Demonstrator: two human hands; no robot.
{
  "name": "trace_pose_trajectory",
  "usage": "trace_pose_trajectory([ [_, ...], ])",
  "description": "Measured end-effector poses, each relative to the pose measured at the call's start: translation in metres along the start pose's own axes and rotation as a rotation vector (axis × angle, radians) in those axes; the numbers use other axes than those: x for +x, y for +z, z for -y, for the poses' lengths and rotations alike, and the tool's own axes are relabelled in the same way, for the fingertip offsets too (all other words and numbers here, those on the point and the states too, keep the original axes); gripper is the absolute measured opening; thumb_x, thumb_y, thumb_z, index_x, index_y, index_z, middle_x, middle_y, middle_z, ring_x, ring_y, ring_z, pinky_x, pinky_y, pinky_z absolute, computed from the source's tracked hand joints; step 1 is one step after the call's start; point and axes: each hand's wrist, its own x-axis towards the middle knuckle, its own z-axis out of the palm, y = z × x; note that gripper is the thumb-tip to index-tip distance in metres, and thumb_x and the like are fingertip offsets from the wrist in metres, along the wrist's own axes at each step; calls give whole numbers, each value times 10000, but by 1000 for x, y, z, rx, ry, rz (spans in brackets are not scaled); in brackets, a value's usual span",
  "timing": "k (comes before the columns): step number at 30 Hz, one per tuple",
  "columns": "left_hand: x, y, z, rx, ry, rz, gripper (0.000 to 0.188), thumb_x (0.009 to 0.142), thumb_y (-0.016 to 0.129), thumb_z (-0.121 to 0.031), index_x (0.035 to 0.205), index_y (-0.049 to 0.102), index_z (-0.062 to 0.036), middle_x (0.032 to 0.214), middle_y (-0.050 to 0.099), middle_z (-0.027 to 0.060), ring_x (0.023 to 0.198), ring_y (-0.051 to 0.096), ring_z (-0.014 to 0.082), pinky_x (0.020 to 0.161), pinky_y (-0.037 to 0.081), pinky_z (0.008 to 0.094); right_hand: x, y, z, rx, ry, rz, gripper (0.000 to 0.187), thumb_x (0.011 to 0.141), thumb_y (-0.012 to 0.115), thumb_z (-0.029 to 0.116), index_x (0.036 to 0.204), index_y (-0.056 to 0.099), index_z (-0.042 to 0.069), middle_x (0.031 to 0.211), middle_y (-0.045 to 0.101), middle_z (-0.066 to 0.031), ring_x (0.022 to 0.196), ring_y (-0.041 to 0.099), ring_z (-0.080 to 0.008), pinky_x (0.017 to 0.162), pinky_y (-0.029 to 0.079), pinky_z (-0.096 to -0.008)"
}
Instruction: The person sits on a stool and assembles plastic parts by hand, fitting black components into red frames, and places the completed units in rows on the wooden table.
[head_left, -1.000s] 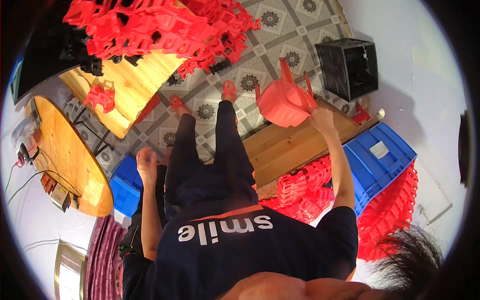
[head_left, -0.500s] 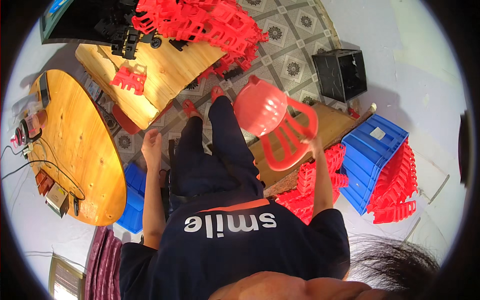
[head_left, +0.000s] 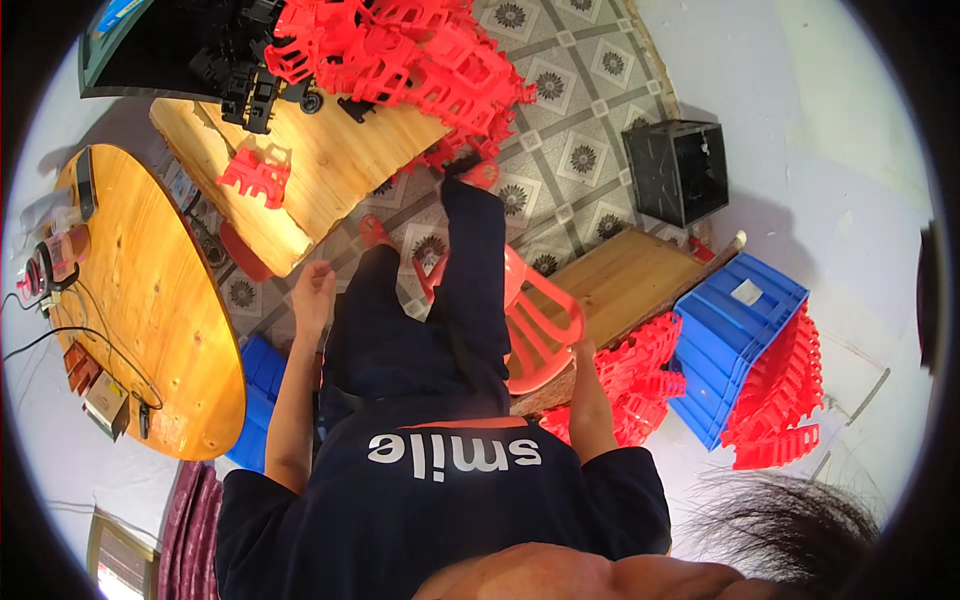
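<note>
My right hand (head_left: 582, 352) grips the edge of the backrest of a red plastic chair (head_left: 545, 325). The chair is low beside my right leg, and that leg hides much of its seat. My left hand (head_left: 314, 290) hangs in the air left of my legs, fingers loosely bent and holding nothing. Just beyond it is the near corner of a wooden table (head_left: 330, 190), where a red slotted plastic part (head_left: 257, 176) lies alone. A large heap of similar red parts (head_left: 420, 60) covers the table's far side, beside black plastic parts (head_left: 248, 100).
An oval wooden table (head_left: 150, 310) with cables and small boxes stands at left, with a blue bin (head_left: 262, 375) beside it. Right are a wooden bench (head_left: 625, 285), a blue crate (head_left: 735, 335) and stacked red parts (head_left: 775, 390). A black crate (head_left: 675, 172) sits by the wall.
My right hand has lowered the chair and brought it nearer, from out in front to beside my right leg. That leg has stepped forward. My left hand stays free.
</note>
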Motion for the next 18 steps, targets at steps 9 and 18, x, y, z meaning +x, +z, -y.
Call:
trace_pose_trajectory([
  [9,26,121,-32,-36,46,-30,257,847,685,-95,1092,642,-27,903,682,116,760,681,193,713,547,313,-101,-120,311,220,-773,-161,307,830,631,131,1114,662,18,1028,693,-200,937,671,-354,828,529,-425],
  [18,98,323,84,482,-156,218,722,770,760,-370,1377,466,-111,1315,539,155,1203,541,349,986,443,526,-35,-81,546,-455,-1521,159,267,896,590,157,1148,637,82,1032,664,-179,952,637,-383,828,511,-467],
])
